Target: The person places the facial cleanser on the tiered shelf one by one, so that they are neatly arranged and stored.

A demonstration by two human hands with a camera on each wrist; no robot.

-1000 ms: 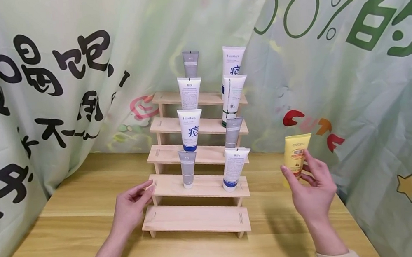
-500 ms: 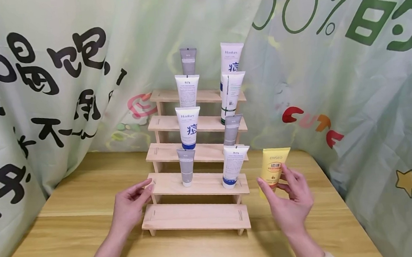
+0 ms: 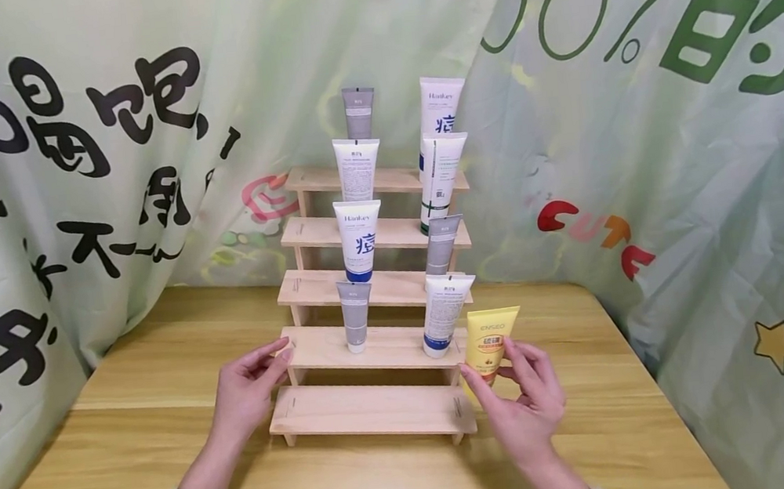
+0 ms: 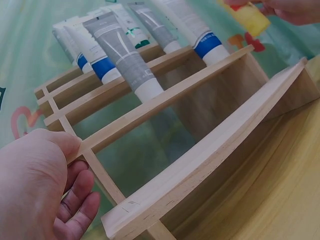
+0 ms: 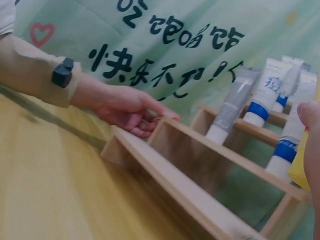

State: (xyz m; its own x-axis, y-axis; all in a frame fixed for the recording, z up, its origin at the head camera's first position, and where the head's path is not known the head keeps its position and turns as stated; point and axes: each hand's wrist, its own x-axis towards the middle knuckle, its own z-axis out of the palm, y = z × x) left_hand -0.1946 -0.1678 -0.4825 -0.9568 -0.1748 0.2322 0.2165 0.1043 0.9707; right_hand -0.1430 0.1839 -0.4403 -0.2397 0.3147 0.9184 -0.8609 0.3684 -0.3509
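Note:
My right hand [image 3: 530,408] holds a yellow squeeze tube [image 3: 490,335] upright, thumb on one side and fingers on the other. The tube overlaps the right end of the second-lowest step in the head view. My left hand [image 3: 245,392] pinches the left end of that same step of a wooden stepped rack [image 3: 372,409], thumb above and fingertips below, as the left wrist view shows. A small grey tube [image 3: 355,319] and a white tube with a blue cap [image 3: 444,314] stand on this step. Only a strip of the yellow tube [image 4: 252,20] shows at the left wrist view's top.
Higher steps bear several more tubes in two columns, among them a white one with blue lettering [image 3: 359,240], a grey one [image 3: 443,246] and a white one with a green cap [image 3: 442,177]. The rack stands on a wooden table [image 3: 596,445]. A printed curtain [image 3: 685,193] hangs behind.
My right hand has brought the yellow tube leftward and lower, from out over the table to the rack's right side. My left hand has stayed on the rack.

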